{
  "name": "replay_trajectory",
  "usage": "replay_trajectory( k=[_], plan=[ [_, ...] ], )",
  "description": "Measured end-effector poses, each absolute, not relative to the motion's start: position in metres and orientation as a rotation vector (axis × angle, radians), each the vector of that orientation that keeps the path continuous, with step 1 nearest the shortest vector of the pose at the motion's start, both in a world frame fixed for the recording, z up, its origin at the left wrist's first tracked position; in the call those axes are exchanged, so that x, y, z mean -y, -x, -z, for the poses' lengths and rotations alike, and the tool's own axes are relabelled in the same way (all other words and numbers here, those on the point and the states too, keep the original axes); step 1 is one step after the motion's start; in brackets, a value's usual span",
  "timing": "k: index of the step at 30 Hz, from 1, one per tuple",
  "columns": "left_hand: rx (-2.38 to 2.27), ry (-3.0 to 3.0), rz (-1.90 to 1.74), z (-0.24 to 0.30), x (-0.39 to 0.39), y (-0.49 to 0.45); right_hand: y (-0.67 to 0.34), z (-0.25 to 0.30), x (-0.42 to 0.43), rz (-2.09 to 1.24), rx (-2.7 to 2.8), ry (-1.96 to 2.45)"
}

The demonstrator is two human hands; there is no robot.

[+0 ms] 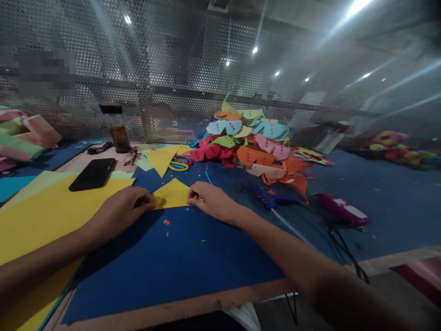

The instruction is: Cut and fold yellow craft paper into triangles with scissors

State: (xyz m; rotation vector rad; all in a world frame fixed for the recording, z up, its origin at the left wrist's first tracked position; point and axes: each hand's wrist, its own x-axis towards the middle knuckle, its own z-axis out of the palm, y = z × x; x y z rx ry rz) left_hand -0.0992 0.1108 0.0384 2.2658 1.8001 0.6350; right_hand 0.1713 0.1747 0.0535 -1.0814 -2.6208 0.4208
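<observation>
A small yellow paper piece (171,194), folded to a triangle, lies on the blue table mat (179,262). My left hand (124,207) pinches its left corner with the fingers closed. My right hand (210,198) presses down on its right corner, fingers curled together. Both forearms reach in from the bottom of the view. A second yellow triangle (161,158) lies farther back.
A black phone (92,174) rests on large yellow sheets (37,216) at left. Scissors (179,163) and glasses (131,157) sit behind. A pile of coloured paper shapes (253,142) rises at centre back. A blue glue gun (267,196) and a purple tool (342,209) lie right.
</observation>
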Motion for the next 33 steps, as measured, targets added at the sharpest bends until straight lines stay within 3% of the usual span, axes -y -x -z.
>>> replay_trajectory(
  k=[33],
  plan=[
    [-1.648, -2.264, -0.459, -0.048, -0.123, 0.130, -0.187, -0.059, -0.185, -0.592, 2.610, 1.090]
  ],
)
